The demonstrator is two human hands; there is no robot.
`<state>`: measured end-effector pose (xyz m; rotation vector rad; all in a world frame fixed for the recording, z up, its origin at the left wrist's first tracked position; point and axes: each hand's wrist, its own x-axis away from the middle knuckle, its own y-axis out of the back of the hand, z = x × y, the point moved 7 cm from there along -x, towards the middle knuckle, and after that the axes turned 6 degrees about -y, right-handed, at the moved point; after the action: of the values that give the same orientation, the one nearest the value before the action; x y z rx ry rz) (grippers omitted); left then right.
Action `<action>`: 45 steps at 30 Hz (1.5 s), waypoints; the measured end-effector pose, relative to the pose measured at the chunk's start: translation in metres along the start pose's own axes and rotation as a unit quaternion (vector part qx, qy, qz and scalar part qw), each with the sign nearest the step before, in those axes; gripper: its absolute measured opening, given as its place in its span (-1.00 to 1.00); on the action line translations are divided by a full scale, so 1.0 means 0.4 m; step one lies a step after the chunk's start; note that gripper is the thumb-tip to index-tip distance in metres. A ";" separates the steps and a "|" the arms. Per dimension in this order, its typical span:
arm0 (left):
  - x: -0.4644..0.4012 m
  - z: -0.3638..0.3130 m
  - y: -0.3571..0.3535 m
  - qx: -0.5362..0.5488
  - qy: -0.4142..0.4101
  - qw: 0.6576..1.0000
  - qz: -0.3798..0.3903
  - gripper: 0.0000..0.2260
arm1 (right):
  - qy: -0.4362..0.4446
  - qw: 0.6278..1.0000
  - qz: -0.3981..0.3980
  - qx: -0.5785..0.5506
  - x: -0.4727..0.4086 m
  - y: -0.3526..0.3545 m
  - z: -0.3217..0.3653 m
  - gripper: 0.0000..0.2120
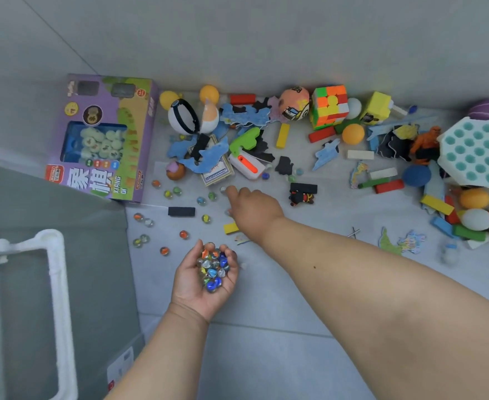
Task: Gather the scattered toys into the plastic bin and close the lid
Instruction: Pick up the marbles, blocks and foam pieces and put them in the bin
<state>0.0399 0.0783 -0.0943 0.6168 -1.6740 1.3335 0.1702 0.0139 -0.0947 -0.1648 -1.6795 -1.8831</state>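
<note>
My left hand (205,280) is palm up near the middle of the floor, cupped around a heap of glass marbles (213,268). My right hand (252,210) reaches forward, its fingertips touching a loose marble (223,189) beside a card box (216,171). More marbles (183,234) lie scattered on the tiles to the left. The translucent plastic bin (50,249), with a white handle frame, stands at the lower left. Whether my right hand holds a marble is hidden by the fingers.
A purple chess box (104,140) lies at the left. Along the wall sit balls, a puzzle cube (330,106), foam puzzle pieces, wooden blocks and a white-teal honeycomb tray (477,153). A black block (181,211) lies among the marbles.
</note>
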 end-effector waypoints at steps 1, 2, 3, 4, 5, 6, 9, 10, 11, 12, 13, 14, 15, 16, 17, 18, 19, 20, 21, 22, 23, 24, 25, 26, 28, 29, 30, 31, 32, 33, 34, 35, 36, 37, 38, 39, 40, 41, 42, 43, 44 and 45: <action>-0.001 -0.003 0.001 0.003 -0.003 1.000 0.001 -0.60 | 0.010 1.000 -0.006 0.005 0.006 0.001 0.000 -0.66; -0.003 -0.006 0.003 0.007 -0.006 1.000 0.001 -0.59 | 0.018 1.000 -0.012 0.009 0.013 0.002 -0.001 -0.67; -0.004 -0.007 0.004 0.009 -0.008 1.000 0.000 -0.59 | 0.028 0.999 -0.016 0.015 0.020 0.001 -0.002 -0.66; -0.005 -0.008 0.006 0.011 -0.010 1.000 -0.001 -0.59 | 0.035 0.999 -0.021 0.025 0.028 0.001 -0.004 -0.64; -0.004 -0.008 0.005 0.010 -0.011 1.000 -0.001 -0.59 | 0.039 0.998 -0.024 0.031 0.034 0.002 -0.007 -0.62; -0.006 -0.009 0.005 0.011 -0.012 1.000 0.001 -0.59 | 0.039 0.998 -0.025 0.033 0.039 0.005 -0.012 -0.61; -0.001 -0.004 -0.010 0.007 -0.008 1.000 -0.001 -0.67 | 0.023 0.999 -0.017 0.027 0.044 0.013 -0.030 -0.62; 0.001 -0.001 -0.012 0.005 -0.009 1.000 -0.009 -0.75 | 0.019 0.999 -0.013 0.026 0.043 0.015 -0.034 -0.63; 0.003 0.001 -0.013 0.005 -0.010 1.000 -0.021 -0.81 | 0.015 0.999 -0.011 0.027 0.042 0.015 -0.038 -0.63; 0.003 0.003 -0.014 0.005 -0.012 1.000 -0.028 -0.79 | 0.010 1.000 -0.010 0.026 0.041 0.015 -0.044 -0.62; 0.005 0.006 -0.020 0.007 -0.010 0.999 -0.031 -0.76 | 0.002 1.000 -0.012 0.023 0.040 0.013 -0.051 -0.61; 0.005 0.007 -0.025 0.010 -0.011 0.999 -0.031 -0.75 | -0.012 1.000 -0.014 0.019 0.040 0.011 -0.060 -0.60; 0.006 0.010 -0.032 0.010 -0.010 0.999 -0.030 -0.74 | -0.031 0.999 -0.016 0.008 0.039 0.008 -0.070 -0.60; 0.005 0.011 -0.036 0.006 -0.011 1.000 -0.028 -0.73 | -0.052 0.998 -0.017 -0.012 0.037 0.005 -0.079 -0.59; 0.006 0.013 -0.042 0.001 -0.009 1.000 -0.025 -0.73 | -0.072 0.997 -0.019 -0.037 0.033 0.002 -0.089 -0.59; 0.005 0.015 -0.047 -0.002 -0.008 1.000 -0.023 -0.73 | -0.089 0.994 -0.020 -0.064 0.027 -0.003 -0.098 -0.58; 0.005 0.016 -0.054 -0.002 -0.007 1.000 -0.021 -0.74 | -0.103 0.990 -0.019 -0.093 0.020 -0.005 -0.107 -0.57; 0.004 0.017 -0.060 0.000 -0.007 1.000 -0.020 -0.74 | -0.117 0.985 -0.013 -0.127 0.014 -0.005 -0.119 -0.58; 0.004 0.018 -0.068 0.003 -0.008 1.000 -0.018 -0.75 | -0.136 0.976 -0.005 -0.172 0.012 0.000 -0.131 -0.62; 0.003 0.017 -0.074 0.003 -0.009 1.000 -0.017 -0.75 | -0.158 0.958 0.000 -0.241 0.013 0.009 -0.143 -0.68; 0.004 0.017 -0.082 0.002 -0.010 1.000 -0.015 -0.74 | -0.181 0.923 0.004 -0.341 0.018 0.015 -0.154 -0.75; 0.005 0.015 -0.088 -0.001 -0.011 1.000 -0.014 -0.74 | -0.204 0.859 0.020 -0.468 0.032 0.019 -0.158 -0.83; 0.009 0.012 -0.096 -0.003 -0.013 1.000 -0.011 -0.74 | -0.220 0.768 0.044 -0.600 0.051 0.024 -0.151 -0.85; 0.013 0.008 -0.106 -0.004 -0.016 1.000 -0.010 -0.74 | -0.220 0.669 0.068 -0.707 0.071 0.031 -0.138 -0.83; 0.026 -0.001 -0.132 -0.006 -0.027 1.000 -0.008 -0.74 | -0.188 0.528 0.105 -0.821 0.106 0.059 -0.105 -0.80; 0.034 -0.006 -0.148 -0.002 -0.036 0.999 -0.007 -0.73 | -0.168 0.493 0.119 -0.845 0.123 0.082 -0.087 -0.80; 0.043 -0.011 -0.164 0.007 -0.049 0.999 -0.008 -0.72 | -0.146 0.474 0.128 -0.859 0.139 0.108 -0.071 -0.80; 0.053 -0.016 -0.183 0.019 -0.063 0.998 -0.008 -0.71 | -0.126 0.461 0.133 -0.868 0.152 0.136 -0.054 -0.80; 0.064 -0.022 -0.201 0.030 -0.080 0.996 -0.008 -0.71 | -0.107 0.457 0.134 -0.873 0.165 0.166 -0.038 -0.80; 0.076 -0.029 -0.222 0.041 -0.098 0.994 -0.005 -0.71 | -0.088 0.459 0.131 -0.874 0.177 0.197 -0.022 -0.80; 0.090 -0.037 -0.242 0.053 -0.115 0.992 0.000 -0.72 | -0.074 0.467 0.122 -0.873 0.188 0.230 -0.006 -0.81; 0.108 -0.045 -0.263 0.065 -0.130 0.989 0.007 -0.72 | -0.064 0.478 0.107 -0.869 0.200 0.263 0.010 -0.81; 0.128 -0.056 -0.284 0.078 -0.144 0.986 0.018 -0.73 | -0.059 0.492 0.085 -0.865 0.211 0.297 0.024 -0.81; 0.153 -0.069 -0.306 0.090 -0.158 0.983 0.032 -0.74 | -0.058 0.504 0.056 -0.860 0.223 0.331 0.038 -0.81; 0.180 -0.082 -0.329 0.098 -0.172 0.979 0.047 -0.74 | -0.062 0.514 0.019 -0.856 0.236 0.363 0.051 -0.80; 0.212 -0.097 -0.352 0.103 -0.185 0.975 0.061 -0.73 | -0.069 0.515 -0.017 -0.854 0.249 0.394 0.067 -0.79; 0.248 -0.112 -0.376 0.104 -0.198 0.972 0.073 -0.72 | -0.077 0.510 -0.050 -0.855 0.261 0.422 0.086 -0.78; 0.286 -0.128 -0.399 0.099 -0.210 0.969 0.083 -0.71 | -0.080 0.499 -0.075 -0.859 0.274 0.449 0.109 -0.77; 0.325 -0.147 -0.419 0.091 -0.224 0.966 0.090 -0.71 | -0.080 0.489 -0.094 -0.864 0.287 0.477 0.137 -0.77; 0.368 -0.172 -0.436 0.081 -0.240 0.963 0.095 -0.70 | -0.078 0.478 -0.107 -0.868 0.299 0.507 0.172 -0.78; 0.411 -0.199 -0.449 0.072 -0.258 0.959 0.099 -0.70 | -0.073 0.471 -0.116 -0.872 0.308 0.534 0.211 -0.78; 0.455 -0.231 -0.457 0.064 -0.276 0.954 0.098 -0.69 | -0.066 0.464 -0.123 -0.875 0.317 0.561 0.255 -0.78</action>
<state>0.1298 0.1362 0.1582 0.9881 -2.1500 1.5106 0.1514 0.0616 0.1777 -0.8441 0.9687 -2.9619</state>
